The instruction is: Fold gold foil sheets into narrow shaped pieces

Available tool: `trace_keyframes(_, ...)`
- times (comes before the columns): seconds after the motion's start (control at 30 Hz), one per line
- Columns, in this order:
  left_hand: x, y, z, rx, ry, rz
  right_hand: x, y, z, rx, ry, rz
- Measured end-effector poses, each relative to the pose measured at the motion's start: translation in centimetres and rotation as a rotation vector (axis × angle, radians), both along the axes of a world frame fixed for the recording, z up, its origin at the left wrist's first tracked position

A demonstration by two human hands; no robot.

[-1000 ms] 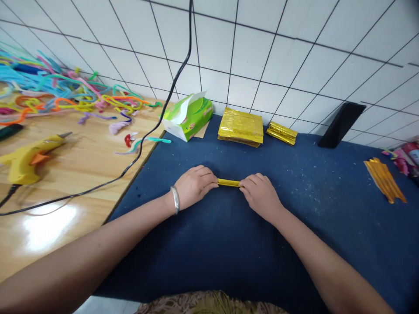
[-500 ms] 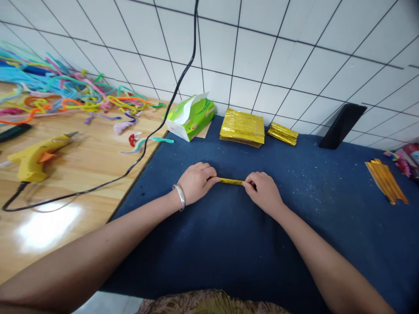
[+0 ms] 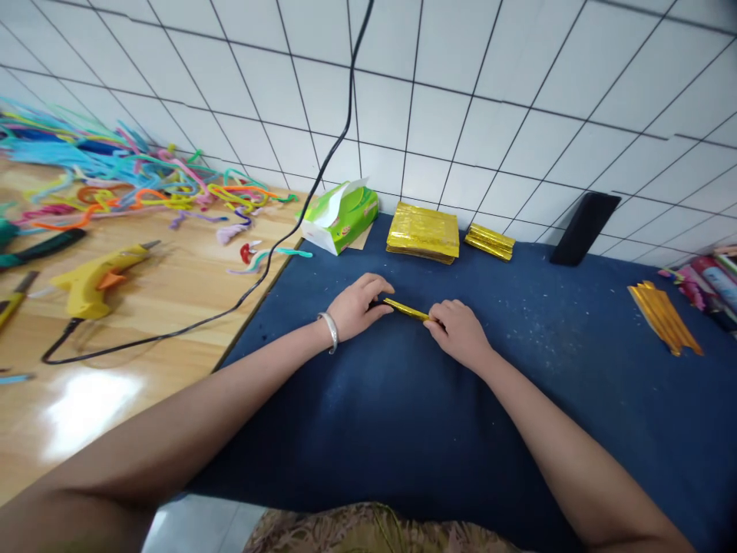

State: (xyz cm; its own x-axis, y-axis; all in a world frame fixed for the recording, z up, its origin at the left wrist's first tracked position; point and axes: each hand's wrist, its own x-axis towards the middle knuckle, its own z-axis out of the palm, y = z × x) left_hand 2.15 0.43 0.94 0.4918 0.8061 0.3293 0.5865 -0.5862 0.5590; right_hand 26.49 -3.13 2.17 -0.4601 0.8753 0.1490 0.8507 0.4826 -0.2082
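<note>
A narrow, folded gold foil paper strip (image 3: pixel 406 309) lies slantwise between my hands, over the dark blue cloth (image 3: pixel 391 415). My right hand (image 3: pixel 459 330) pinches its right end between thumb and fingers. At the other end, my left hand (image 3: pixel 355 309), with a silver bangle at the wrist, has its thumb and fingers parted around the strip's tip. I see a gap there, so the left fingers do not grip it. Behind the hands rests a stack of gold foil paper (image 3: pixel 424 230), with a smaller pleated gold piece (image 3: pixel 490 241) to its right.
A green tissue pack (image 3: pixel 345 217) and a black slab-like object (image 3: pixel 586 228) stand by the tiled wall. Folded orange-gold strips (image 3: pixel 665 316) lie right. On the wooden table (image 3: pixel 190 299) are a yellow glue gun (image 3: pixel 92 284), its black cord (image 3: pixel 242 286) and colourful pipe cleaners (image 3: pixel 173 180).
My left fingers have opened off the strip's left end, which now tilts up and away. My right hand keeps its pinch. The whole view has shifted slightly.
</note>
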Motion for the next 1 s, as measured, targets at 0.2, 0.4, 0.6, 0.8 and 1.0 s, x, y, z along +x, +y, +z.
trace_keyframes(0.2, 0.7, 3.1, 0.8, -0.087, 0.146, -0.293, 0.2, -0.1, -0.1, 0.058, 0.036, 0.061)
trace_keyframes(0.4, 1.8, 4.2, 1.9, -0.167, 0.310, -0.389, 0.5, 0.1, -0.7, 0.084, 0.073, 0.139)
trace_keyframes(0.6, 2.2, 3.2, 1.5, -0.135, 0.325, -0.309, 0.4, -0.1, -1.1, 0.084, 0.123, 0.144)
trace_keyframes(0.8, 2.1, 2.2, 1.3, -0.201, 0.300, -0.304, 0.3, -0.4, -1.2, 0.057, 0.194, 0.094)
trace_keyframes(1.0, 2.7, 1.8, 1.2, -0.194, 0.293, -0.331, 0.4, -1.1, -1.2, 0.150, 0.083, 0.156)
